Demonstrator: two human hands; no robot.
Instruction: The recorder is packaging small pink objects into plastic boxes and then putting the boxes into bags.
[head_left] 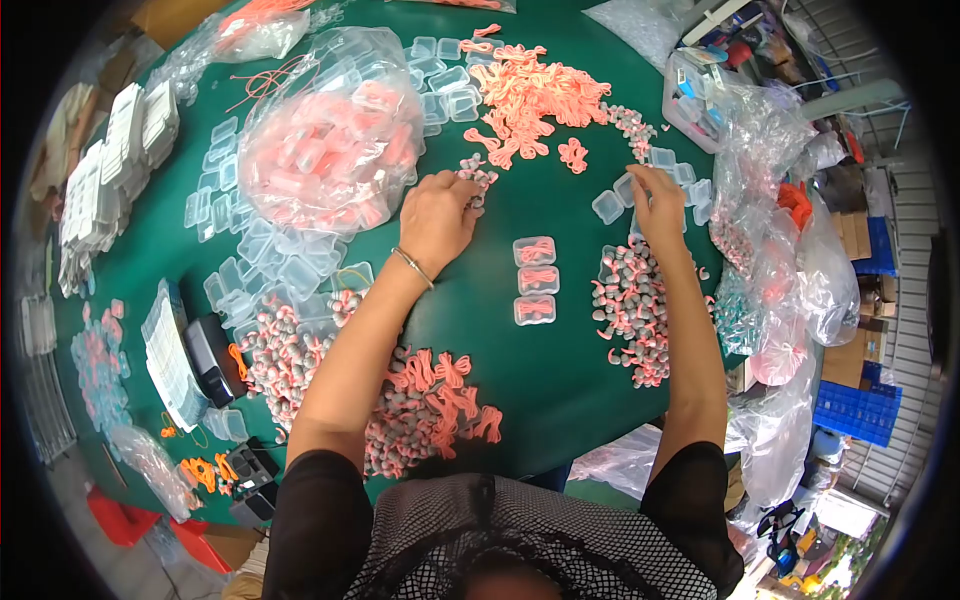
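Green cloth covers the round table (560, 390) where a person packs small salmon-pink corded pieces into clear plastic cases. Three filled cases (535, 280) lie in a short column between the two hands, nearer the body than either, and look like the finished share so far. Much seems left: a heap of loose pink cords (530, 100) lies beyond the hands, grey-and-pink pieces (635, 310) are piled just under the right wrist, and more (430, 400) spread beneath the left forearm.

The left hand (437, 222) rests knuckles up, its fingertips pinched on a small cluster of grey-pink pieces (478, 175). The right hand (658, 205) reaches forward with fingers curled down among empty clear cases (610, 205); whether it grips one, I cannot tell.

Left of the left hand sits a big clear bag of pink-filled cases (325, 145), ringed by scattered empty cases (250, 270). Stacks of white trays (115, 165) line the far left rim. Right of the right hand, crumpled plastic bags (780, 230) hang off the table edge, with cardboard boxes (855, 235) and a blue crate (860, 410) on the cluttered floor beyond.
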